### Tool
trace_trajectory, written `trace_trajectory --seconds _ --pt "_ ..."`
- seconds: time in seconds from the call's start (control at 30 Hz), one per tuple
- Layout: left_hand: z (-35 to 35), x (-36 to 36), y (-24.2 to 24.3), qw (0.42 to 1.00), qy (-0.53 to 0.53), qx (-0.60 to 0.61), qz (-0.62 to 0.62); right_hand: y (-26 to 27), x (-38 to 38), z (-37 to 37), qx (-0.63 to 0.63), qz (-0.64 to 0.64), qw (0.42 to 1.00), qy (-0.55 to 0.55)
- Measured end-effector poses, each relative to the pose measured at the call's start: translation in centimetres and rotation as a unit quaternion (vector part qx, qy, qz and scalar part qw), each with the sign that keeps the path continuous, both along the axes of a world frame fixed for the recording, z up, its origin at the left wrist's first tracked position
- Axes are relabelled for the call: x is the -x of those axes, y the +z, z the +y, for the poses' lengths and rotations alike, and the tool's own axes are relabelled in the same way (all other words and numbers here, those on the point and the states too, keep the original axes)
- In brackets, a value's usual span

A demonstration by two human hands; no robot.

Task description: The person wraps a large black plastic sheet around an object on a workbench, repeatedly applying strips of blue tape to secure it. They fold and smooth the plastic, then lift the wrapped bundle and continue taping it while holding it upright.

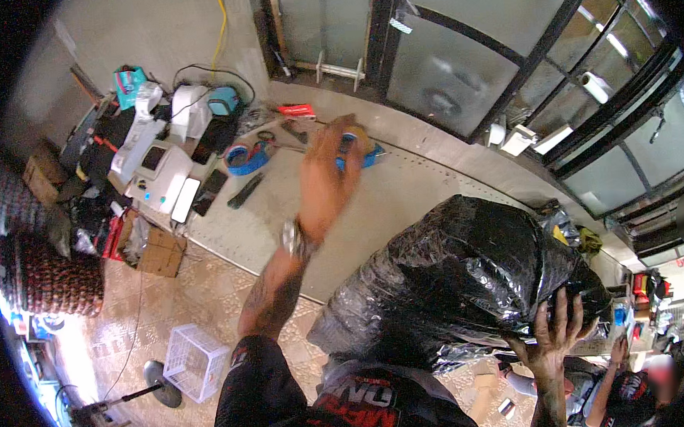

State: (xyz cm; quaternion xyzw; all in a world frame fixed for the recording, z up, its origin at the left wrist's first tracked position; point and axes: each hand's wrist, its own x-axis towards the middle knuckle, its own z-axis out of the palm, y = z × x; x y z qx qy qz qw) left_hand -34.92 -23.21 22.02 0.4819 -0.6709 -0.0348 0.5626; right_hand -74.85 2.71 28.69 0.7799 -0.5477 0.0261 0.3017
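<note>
A large bundle wrapped in shiny black plastic film lies across the table in front of my torso. My right hand rests against the bundle's right end, fingers spread over the film. Farther up the table, my left hand, with a watch on the wrist, is at a tan tape roll and a blue tape roll. Blur hides whether its fingers grip either one. Another blue tape roll, scissors and a dark, narrow tool lie to its left.
A label printer and a lit phone are at the table's left. On the floor stand an open cardboard box, a white plastic basket and a fan. Another person sits at lower right. Windows line the far side.
</note>
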Motion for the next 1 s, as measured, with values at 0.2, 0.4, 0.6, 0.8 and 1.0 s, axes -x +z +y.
trace_trajectory --seconds 0.2,0.4,0.6,0.8,1.0 --pt "-16.2 -1.1 -25.0 0.931 -0.02 -0.155 -0.33 0.6 -0.6 -0.3 -0.021 0.019 0.999 -0.024" --pt "-20.3 -2.9 -30.9 0.872 -0.013 -0.114 -0.477 -0.1 -1.3 -0.5 -0.024 -0.006 0.999 -0.048" --pt "-9.7 -4.6 -29.8 0.941 -0.013 -0.117 -0.318 -1.1 -1.7 -1.2 0.063 -0.008 0.998 0.013" --pt "9.4 -8.4 -15.9 0.909 0.007 -0.387 0.155 -1.5 -1.6 -2.6 0.123 -0.042 0.989 0.066" --pt "26.9 -1.6 0.2 0.93 0.14 -0.227 0.252 -2.2 -1.8 -3.9 0.115 -0.135 0.976 0.13"
